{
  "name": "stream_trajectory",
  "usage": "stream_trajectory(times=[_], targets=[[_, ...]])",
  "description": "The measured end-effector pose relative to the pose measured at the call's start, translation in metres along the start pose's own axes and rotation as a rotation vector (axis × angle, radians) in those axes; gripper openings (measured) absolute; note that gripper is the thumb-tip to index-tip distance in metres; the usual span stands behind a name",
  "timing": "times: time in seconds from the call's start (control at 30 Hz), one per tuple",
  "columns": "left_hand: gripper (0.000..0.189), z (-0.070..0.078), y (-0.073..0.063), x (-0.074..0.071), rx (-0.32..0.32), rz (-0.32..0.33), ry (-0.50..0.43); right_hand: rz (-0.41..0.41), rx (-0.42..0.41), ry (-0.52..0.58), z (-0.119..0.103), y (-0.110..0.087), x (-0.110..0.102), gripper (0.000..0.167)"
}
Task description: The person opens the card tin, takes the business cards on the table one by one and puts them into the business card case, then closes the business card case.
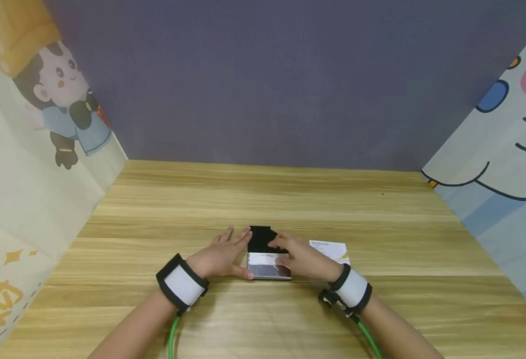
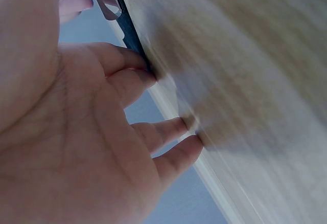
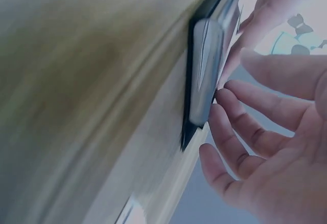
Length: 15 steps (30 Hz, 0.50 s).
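A flat card case (image 1: 269, 271) lies on the table, its black flap folded out towards the back and its silver part nearer the person. My left hand (image 1: 222, 254) rests at its left side; the thumb touches the lower corner and the index finger the black flap. In the left wrist view, fingertips meet the dark edge of the case (image 2: 134, 42). Over its right side is my right hand (image 1: 300, 257), thumb and fingers apart. The right wrist view has its fingertips at the upper side of the case (image 3: 207, 70). A white printed card (image 1: 327, 249) lies beside the right hand.
The wooden table (image 1: 177, 199) runs back to a dark grey panel (image 1: 263, 85). Cartoon-printed walls stand left and right. Each wrist wears a strap, and green cables (image 1: 173, 336) trail from them towards the person.
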<state>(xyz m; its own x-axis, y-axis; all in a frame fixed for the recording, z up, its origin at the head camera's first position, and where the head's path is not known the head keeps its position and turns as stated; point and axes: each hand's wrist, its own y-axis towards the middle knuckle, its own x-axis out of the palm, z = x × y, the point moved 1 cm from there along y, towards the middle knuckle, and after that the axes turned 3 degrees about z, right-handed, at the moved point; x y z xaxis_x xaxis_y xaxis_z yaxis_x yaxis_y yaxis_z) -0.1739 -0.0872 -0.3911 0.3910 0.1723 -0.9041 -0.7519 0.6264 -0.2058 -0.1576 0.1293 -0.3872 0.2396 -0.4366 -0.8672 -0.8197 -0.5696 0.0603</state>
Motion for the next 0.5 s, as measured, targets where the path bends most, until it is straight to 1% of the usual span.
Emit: stream_trajectory(times=[0.17, 0.3, 0.5], targets=[[0.099, -0.001, 0.001, 0.001, 0.001, 0.003, -0.007, 0.034, 0.024, -0.009, 0.01, -0.011, -0.009, 0.037], [0.099, 0.0, 0.001, 0.001, -0.001, -0.004, -0.013, 0.066, 0.04, -0.023, 0.023, -0.022, -0.015, 0.04], [0.099, 0.0, 0.001, 0.001, 0.003, -0.004, -0.011, 0.111, 0.108, -0.053, 0.042, -0.037, -0.023, 0.041]])
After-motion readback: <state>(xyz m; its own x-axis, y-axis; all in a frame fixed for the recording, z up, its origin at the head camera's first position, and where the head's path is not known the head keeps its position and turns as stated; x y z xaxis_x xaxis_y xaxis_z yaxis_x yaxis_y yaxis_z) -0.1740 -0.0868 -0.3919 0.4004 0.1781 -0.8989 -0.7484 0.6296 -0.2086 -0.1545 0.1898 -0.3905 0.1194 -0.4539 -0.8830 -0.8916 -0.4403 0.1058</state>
